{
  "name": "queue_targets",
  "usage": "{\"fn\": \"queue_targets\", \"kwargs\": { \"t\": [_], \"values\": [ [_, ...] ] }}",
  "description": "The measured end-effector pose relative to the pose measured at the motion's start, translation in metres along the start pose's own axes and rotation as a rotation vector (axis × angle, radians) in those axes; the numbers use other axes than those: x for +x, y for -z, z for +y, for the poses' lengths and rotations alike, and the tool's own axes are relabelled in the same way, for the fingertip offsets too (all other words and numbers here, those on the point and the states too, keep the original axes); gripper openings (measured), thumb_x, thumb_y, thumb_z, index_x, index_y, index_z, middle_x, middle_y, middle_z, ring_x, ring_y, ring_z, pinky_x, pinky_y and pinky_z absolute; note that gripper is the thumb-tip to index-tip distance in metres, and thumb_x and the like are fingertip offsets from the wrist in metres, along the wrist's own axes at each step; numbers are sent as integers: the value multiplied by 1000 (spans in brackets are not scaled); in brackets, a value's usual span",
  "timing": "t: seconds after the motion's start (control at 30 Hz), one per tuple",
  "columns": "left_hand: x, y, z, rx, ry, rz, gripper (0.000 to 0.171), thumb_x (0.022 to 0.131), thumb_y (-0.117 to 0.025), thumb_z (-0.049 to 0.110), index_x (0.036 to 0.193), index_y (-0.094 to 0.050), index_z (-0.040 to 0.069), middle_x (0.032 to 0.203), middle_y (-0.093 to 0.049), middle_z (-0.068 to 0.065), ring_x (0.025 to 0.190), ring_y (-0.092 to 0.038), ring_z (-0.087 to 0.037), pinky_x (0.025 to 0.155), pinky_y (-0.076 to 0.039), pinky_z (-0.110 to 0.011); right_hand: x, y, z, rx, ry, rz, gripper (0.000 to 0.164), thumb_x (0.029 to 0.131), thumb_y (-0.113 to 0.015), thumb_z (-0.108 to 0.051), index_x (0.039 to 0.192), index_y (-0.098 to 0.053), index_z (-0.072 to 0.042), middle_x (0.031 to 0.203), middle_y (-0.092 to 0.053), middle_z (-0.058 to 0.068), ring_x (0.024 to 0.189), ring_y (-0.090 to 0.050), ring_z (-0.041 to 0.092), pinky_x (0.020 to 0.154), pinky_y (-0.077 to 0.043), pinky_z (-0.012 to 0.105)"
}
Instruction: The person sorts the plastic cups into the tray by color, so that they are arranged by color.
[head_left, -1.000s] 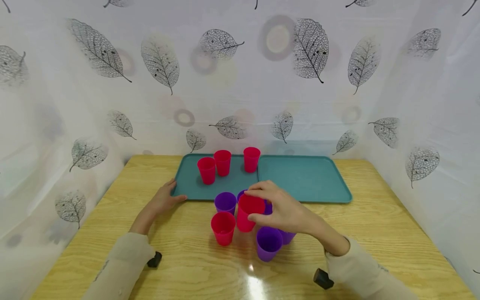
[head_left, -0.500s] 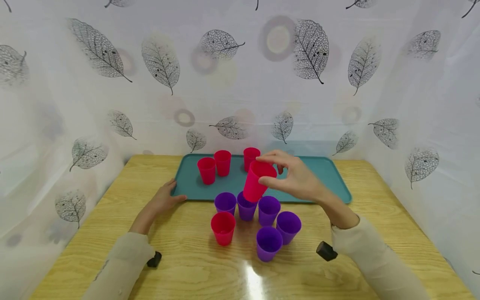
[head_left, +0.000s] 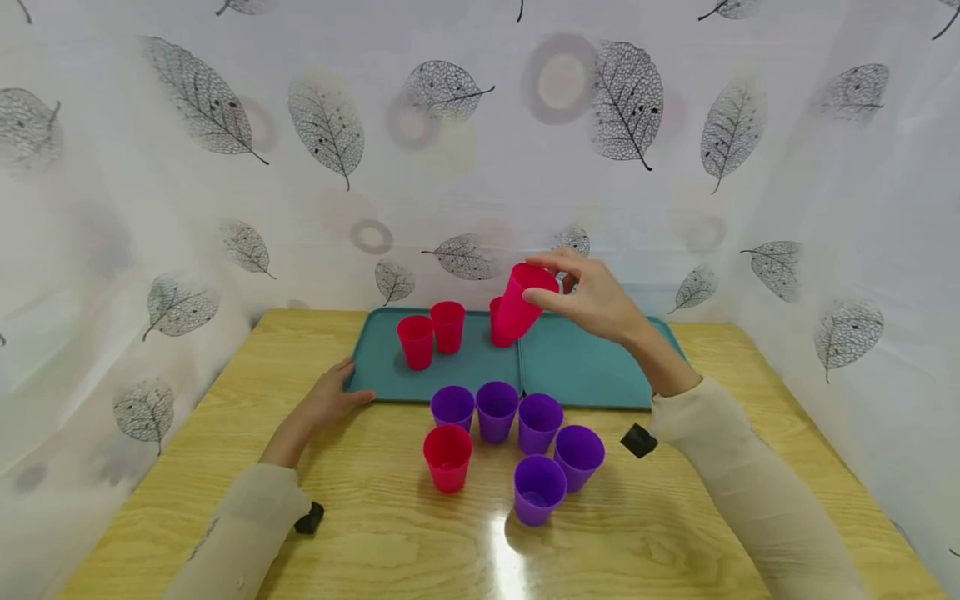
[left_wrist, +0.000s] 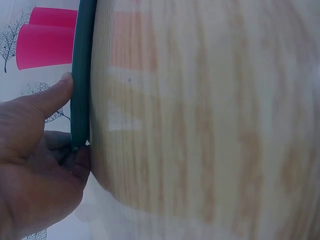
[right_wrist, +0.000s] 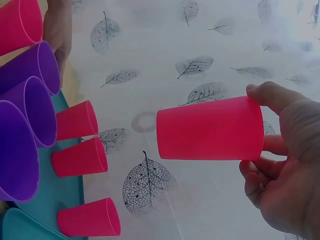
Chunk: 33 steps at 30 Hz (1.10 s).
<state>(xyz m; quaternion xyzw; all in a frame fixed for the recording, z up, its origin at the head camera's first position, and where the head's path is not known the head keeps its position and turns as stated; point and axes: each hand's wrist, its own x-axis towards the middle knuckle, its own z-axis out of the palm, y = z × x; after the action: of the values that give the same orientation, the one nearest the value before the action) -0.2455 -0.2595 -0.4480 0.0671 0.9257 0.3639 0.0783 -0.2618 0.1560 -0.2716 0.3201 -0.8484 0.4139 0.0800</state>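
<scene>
My right hand (head_left: 592, 296) grips a red plastic cup (head_left: 523, 304) near its rim, thumb on one side and fingers on the other. The cup tilts and hangs above the back of the teal trays, overlapping a red cup behind it in the head view. In the right wrist view, the held cup (right_wrist: 210, 129) is seen side-on. My left hand (head_left: 330, 396) holds the near left corner of the left teal tray (head_left: 442, 385), thumb and fingers around its edge. On that tray stand two red cups side by side, one of them a red cup (head_left: 416, 343), plus the overlapped one (head_left: 498, 333).
A second teal tray (head_left: 585, 367) adjoins on the right. In front of the trays, several purple cups (head_left: 537, 492) and one red cup (head_left: 447, 458) stand upright on the wooden table (head_left: 360, 517). A leaf-patterned white curtain (head_left: 450, 192) closes off the back and sides.
My right hand has lifted the red cup from among the purple cups and carried it up and back over the trays, tilting it. The left hand stays at the tray corner.
</scene>
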Motion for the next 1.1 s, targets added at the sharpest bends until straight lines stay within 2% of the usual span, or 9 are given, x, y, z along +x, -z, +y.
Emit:
{"fn": "queue_targets", "kwargs": {
  "t": [0.1, 0.27, 0.33, 0.53, 0.67, 0.77, 0.9, 1.1],
  "values": [
    [-1, 0, 1, 2, 5, 1, 81, 101, -69, 18, 149, -20, -26, 160, -12, -42, 149, -12, -57, 122, -16, -62, 9, -3, 6, -7, -21, 1, 53, 96, -74, -26, 144, -62, -8, 132, -61, 8, 85, -48, 25, 67, -39, 34],
    [-3, 2, 5, 0, 12, -3, 83, 101, -70, 19, 149, -21, -26, 160, -12, -42, 149, -12, -57, 122, -17, -62, 25, -14, 22, -13, -12, -10, 54, 95, -76, -27, 142, -62, -5, 137, -60, 9, 104, -52, 24, 82, -46, 37],
    [-3, 2, 4, -12, -5, 1, 85, 100, -71, 23, 149, -22, -26, 160, -13, -43, 149, -13, -57, 122, -16, -61, 31, -20, 29, -16, -15, -22, 55, 94, -76, -28, 142, -63, -5, 140, -60, 10, 111, -52, 23, 87, -47, 38],
    [-3, 1, -4, -30, -55, 12, 96, 98, -72, 40, 148, -23, -26, 159, -15, -43, 148, -14, -58, 124, -16, -58, 41, -38, 50, -49, -42, -53, 56, 93, -77, -31, 140, -64, -3, 136, -62, 12, 109, -54, 24, 86, -49, 37],
    [-2, 1, -3, -39, -18, 3, 89, 100, -71, 28, 149, -21, -26, 161, -12, -42, 149, -11, -57, 123, -14, -62, 43, -53, 59, -94, -18, -80, 57, 92, -79, -29, 138, -64, 0, 129, -64, 15, 105, -57, 28, 84, -51, 39],
    [-2, 2, 1, -14, -3, -1, 84, 100, -71, 21, 149, -21, -27, 160, -12, -42, 149, -12, -58, 122, -16, -63, 43, -64, 65, -137, 15, -106, 58, 90, -81, -27, 137, -64, 2, 131, -65, 19, 113, -60, 33, 93, -53, 44],
    [-2, 2, 4, 7, 2, -3, 83, 100, -70, 18, 148, -21, -28, 159, -13, -43, 148, -13, -58, 122, -17, -62, 43, -77, 73, -145, 34, -146, 59, 88, -84, -23, 136, -64, 6, 135, -64, 23, 128, -57, 38, 107, -48, 49],
    [-3, 2, 5, -5, 20, -11, 82, 101, -69, 18, 149, -19, -27, 160, -11, -42, 149, -11, -57, 123, -15, -62, 40, -92, 82, -114, 20, -181, 58, 87, -85, -20, 133, -64, 9, 131, -66, 24, 127, -58, 39, 109, -47, 48]
  ]
}}
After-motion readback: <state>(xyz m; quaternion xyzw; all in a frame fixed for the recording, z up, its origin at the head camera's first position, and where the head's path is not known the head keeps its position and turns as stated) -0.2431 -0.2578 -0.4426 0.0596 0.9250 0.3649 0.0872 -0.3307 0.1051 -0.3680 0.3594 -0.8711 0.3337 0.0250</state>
